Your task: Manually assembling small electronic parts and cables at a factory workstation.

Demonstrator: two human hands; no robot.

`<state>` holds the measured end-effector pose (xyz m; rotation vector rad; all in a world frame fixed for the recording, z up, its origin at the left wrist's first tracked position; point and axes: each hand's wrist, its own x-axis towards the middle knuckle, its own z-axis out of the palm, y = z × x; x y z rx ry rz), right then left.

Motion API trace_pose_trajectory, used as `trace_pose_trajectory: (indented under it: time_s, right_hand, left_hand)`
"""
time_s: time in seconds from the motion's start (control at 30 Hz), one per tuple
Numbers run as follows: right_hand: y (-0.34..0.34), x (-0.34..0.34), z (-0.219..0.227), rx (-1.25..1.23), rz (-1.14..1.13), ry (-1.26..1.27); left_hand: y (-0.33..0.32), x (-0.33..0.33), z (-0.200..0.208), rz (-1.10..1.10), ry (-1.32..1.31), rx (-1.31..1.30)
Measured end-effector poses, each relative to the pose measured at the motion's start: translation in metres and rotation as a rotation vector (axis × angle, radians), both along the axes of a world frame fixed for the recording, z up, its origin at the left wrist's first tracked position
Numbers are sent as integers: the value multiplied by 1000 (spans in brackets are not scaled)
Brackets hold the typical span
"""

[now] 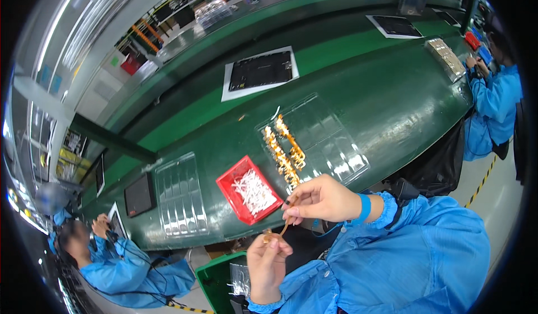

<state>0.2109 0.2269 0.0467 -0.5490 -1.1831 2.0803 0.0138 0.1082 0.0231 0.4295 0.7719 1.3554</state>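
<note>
Between my two hands stretches a thin orange-brown flex cable. My left hand pinches its lower end, close to the table's front edge. At the upper end, my right hand closes its fingers on the same cable; a blue band circles that wrist. Just beyond the hands is a red bin holding many small white strips. Right of the bin, a clear plastic tray carries rows of orange and gold flex cables along its left side.
Another clear tray and a black panel lie to the left. Black panels on white sheets rest on the green belt behind. Below the table edge is a green bin. Co-workers in blue sit left and right.
</note>
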Motion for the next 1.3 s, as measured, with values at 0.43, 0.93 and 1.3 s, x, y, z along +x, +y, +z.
trace_pose_trajectory:
  time_s: [0.43,0.93,1.3]
  right_hand:
    - [145,26,7,-10,-433,69]
    - [124,92,-95,342,-618,-508]
    - [122,89,-99,619,-621,-694]
  left_hand:
    - [264,4,83,-206,742,105]
    - [483,41,59,-457,604,125]
    - [539,-69,-57,-107,688,-128]
